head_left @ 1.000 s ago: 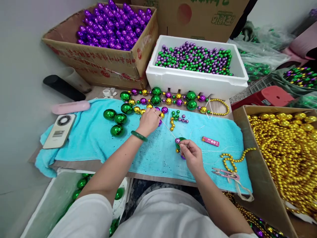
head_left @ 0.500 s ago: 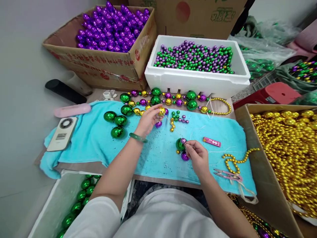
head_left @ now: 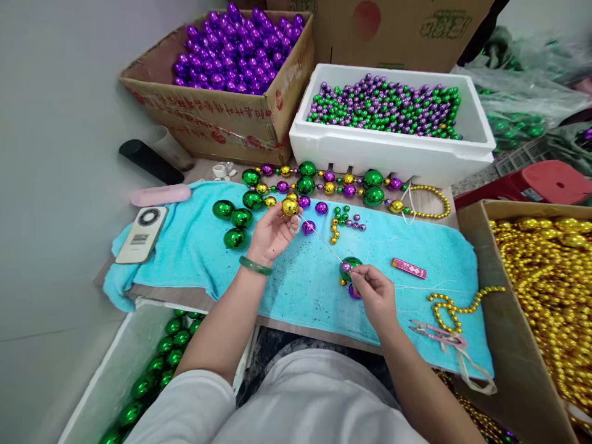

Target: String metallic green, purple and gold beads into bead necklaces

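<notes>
Your left fingertips pinch 1 gold bead (head_left: pixel 290 206), thumb against fingers; your right thumb and forefinger press together, seemingly on the white cord (head_left: pixel 321 239), with a small lilac bead (head_left: pixel 346 267) just beside their tips. The cord runs straight between both sets of fingers; you seem to be stringing the gold bead, though I can't tell whether the cord has entered it. The next move calls for lining up hole and cord, then sliding the bead toward your right fingers.

Your left hand (head_left: pixel 271 237) is turned palm-up, fingers pointing forward; your right hand (head_left: pixel 378 295) is curled, knuckles up, tips toward the left.

Beyond your right fingertips sits 1 large green bead (head_left: pixel 355 263); left of your left fingers, 3 more green balls (head_left: pixel 235 238) rest on the blue towel (head_left: pixel 296 299).
</notes>
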The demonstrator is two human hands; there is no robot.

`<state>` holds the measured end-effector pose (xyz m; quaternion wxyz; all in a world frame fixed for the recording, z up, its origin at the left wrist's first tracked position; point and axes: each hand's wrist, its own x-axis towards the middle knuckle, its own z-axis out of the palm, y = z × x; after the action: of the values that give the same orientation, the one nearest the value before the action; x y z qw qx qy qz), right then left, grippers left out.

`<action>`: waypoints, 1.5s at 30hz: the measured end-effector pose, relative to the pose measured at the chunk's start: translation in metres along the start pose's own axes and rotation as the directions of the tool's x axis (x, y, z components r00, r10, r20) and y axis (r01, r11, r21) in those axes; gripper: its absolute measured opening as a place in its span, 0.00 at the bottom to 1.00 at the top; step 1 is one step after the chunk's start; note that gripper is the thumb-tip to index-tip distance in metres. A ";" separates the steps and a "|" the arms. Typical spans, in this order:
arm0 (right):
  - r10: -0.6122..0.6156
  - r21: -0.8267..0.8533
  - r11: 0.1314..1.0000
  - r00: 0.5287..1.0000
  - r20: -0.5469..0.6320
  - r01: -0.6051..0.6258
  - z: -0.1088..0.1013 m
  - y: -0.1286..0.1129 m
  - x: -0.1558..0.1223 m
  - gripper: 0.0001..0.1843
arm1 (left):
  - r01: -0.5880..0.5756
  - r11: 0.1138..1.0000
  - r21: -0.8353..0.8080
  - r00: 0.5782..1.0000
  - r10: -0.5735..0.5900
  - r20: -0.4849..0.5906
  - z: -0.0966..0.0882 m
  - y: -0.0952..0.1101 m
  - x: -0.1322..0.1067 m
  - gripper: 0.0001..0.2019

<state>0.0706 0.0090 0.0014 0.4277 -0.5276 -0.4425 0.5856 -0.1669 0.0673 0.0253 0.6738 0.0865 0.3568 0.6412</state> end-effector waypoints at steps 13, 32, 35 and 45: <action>-0.030 -0.019 0.999 1.000 -0.004 0.030 0.004 0.002 0.002 0.15 | -0.056 0.980 0.193 0.990 0.029 0.137 0.000 -0.015 -0.011 0.18; -0.026 -0.048 0.998 0.999 0.029 0.028 -0.007 0.000 0.005 0.16 | -0.064 0.978 0.200 0.976 0.019 0.217 0.013 -0.019 -0.013 0.18; -0.026 -0.051 0.998 1.000 0.014 0.027 -0.010 -0.002 0.006 0.15 | -0.059 0.979 0.195 0.975 0.015 0.220 0.016 -0.020 -0.010 0.20; -0.064 -0.021 0.998 0.998 -0.005 0.064 -0.015 -0.007 0.013 0.16 | -0.029 0.988 0.155 0.977 -0.004 0.212 0.023 -0.021 -0.008 0.18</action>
<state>0.0849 0.0242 0.0048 0.4419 -0.5195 -0.4640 0.5653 -0.1358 0.0645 0.0326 0.6949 0.2092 0.3320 0.6026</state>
